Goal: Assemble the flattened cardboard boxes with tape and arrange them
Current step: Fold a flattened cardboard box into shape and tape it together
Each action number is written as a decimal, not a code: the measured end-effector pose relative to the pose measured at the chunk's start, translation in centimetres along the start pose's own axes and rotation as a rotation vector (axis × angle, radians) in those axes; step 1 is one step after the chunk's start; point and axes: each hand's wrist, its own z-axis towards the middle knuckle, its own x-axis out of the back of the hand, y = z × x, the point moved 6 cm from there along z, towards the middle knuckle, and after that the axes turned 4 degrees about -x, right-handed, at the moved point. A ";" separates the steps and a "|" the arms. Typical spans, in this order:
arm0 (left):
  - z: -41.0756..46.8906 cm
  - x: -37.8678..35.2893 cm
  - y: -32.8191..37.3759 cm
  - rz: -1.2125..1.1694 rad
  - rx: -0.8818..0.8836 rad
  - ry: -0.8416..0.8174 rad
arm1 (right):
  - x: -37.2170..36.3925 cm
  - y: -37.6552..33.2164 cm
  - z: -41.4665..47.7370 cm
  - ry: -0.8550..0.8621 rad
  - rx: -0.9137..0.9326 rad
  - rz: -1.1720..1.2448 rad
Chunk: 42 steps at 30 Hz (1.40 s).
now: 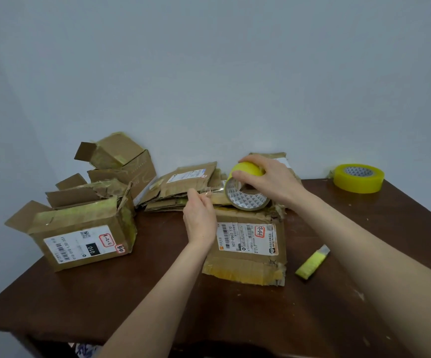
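My right hand grips a yellow tape roll from above, holding it over the far edge of a worn cardboard box with a white shipping label. My left hand pinches the free clear tape end, which is stretched from the roll to the left. A stack of flattened cardboard boxes lies just behind my hands against the wall.
An assembled labelled box with open flaps stands at the left, with more boxes piled behind it. A second yellow tape roll sits at the back right. A yellow utility knife lies right of the box on the dark wooden table.
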 end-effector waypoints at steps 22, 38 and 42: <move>1.6 0.3 -2.7 -0.231 0.226 0.073 | -0.2 -0.1 0.9 -0.054 0.001 -0.267; 2.4 1.3 1.4 -0.044 -0.222 -0.531 | 0.5 0.6 -0.4 -0.064 -0.029 -0.126; -0.3 -2.5 2.3 0.413 -0.661 -0.822 | 1.4 1.6 -0.6 -0.086 -0.143 0.093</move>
